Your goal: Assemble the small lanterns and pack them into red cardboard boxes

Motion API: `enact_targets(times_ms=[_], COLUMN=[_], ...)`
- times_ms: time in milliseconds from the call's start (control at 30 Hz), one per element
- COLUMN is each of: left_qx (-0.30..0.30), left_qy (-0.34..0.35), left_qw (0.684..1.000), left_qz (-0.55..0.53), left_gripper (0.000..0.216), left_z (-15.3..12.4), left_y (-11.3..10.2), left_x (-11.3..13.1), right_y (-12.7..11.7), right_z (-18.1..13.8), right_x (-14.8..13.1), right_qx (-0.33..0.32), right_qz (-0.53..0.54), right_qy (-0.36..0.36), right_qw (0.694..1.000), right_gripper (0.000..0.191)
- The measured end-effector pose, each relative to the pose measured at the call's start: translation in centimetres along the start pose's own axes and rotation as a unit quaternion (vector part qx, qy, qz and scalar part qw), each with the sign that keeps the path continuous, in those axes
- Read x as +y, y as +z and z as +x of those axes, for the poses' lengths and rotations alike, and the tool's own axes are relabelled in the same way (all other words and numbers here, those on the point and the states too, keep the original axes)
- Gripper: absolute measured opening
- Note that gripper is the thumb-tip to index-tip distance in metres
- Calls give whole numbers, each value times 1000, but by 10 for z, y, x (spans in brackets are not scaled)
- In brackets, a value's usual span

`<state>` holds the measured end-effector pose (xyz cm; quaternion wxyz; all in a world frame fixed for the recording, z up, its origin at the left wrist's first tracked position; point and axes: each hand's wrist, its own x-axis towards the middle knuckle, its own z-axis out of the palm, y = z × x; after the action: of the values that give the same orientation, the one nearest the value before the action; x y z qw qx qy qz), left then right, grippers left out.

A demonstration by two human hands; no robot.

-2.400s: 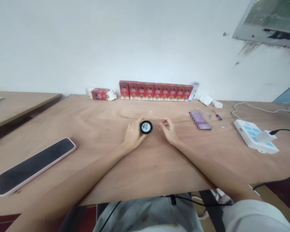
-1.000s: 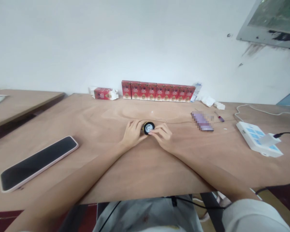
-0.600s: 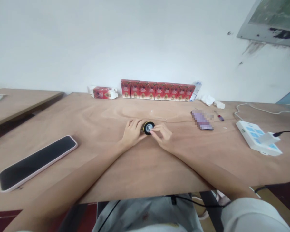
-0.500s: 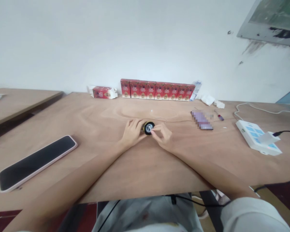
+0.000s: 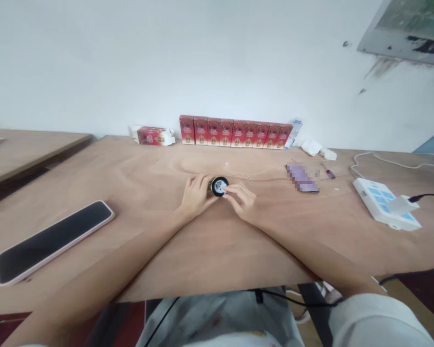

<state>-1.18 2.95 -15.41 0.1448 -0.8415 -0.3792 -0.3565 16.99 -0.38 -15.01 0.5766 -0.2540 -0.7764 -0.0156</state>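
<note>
A small round black jar [image 5: 219, 185] with a gold rim and a white label on its face lies in the middle of the wooden table [image 5: 210, 250]. My left hand [image 5: 194, 195] curls round its left side and holds it. My right hand [image 5: 239, 199] pinches at the label on the jar's face with fingertips together. Both forearms rest on the table.
A phone in a pink case [image 5: 50, 241] lies at the near left. A row of red boxes [image 5: 235, 134] stands against the wall, with one more red box [image 5: 152, 135] lying to their left. A purple item [image 5: 302, 177] and a white power strip [image 5: 385, 208] sit at the right.
My right hand, open and apart from the jar at first, came onto the jar's face and now pinches at it. My left hand kept hold of the jar.
</note>
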Motion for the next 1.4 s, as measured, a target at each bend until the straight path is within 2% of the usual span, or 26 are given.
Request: enact_targets(times_ms=[200,467,833,1033,1300,1400], left_qx=[8,17,31,8,18,16], left_qy=[37,50,72,66,85,79], left_qw=[999,999,997,998,996,996], left_qz=[6,11,-5,-15,-31,-38], left_gripper=[42,43,43,44,46,45], left_z=[1,1,1,1,0,0], left_y=[0,0,0,-1,2,3], left_x=[2,1,1,1,-1,-2], right_y=[2,-2,2,2,1,1], right_z=[-2,1,-6,-6,-8,-7], right_x=[3,2,9,10,10,8], right_qx=[24,0,0,14,10,17], right_qz=[18,-30,-60,-57,-92,-110], right_qy=[-26,-23,-51,-91,-85,-59], right_qw=[999,999,997,994,992,992], right_gripper=[19,10,13,14,11,10])
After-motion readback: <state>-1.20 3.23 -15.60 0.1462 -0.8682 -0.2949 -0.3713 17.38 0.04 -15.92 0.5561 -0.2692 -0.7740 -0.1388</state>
